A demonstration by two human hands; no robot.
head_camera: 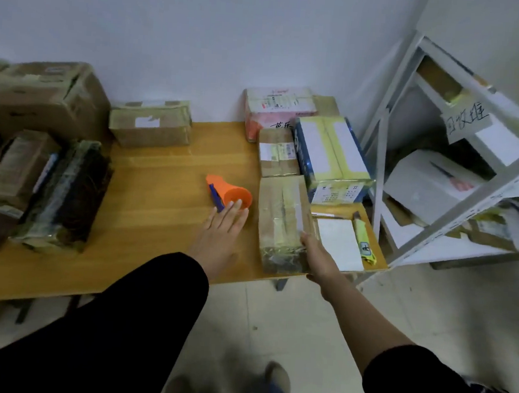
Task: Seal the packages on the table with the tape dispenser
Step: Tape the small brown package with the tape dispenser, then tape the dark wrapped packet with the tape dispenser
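An orange tape dispenser with a blue handle lies on the wooden table, near the middle. My left hand reaches flat toward it, fingers straight, fingertips at its round end. A long brown package wrapped in clear tape lies at the table's front right. My right hand grips that package's right side, fingers hidden behind the edge.
Cardboard boxes and wrapped parcels crowd the table's left. More packages stack at the back right. A white pad and a yellow item lie right of the long package. A white metal shelf stands to the right.
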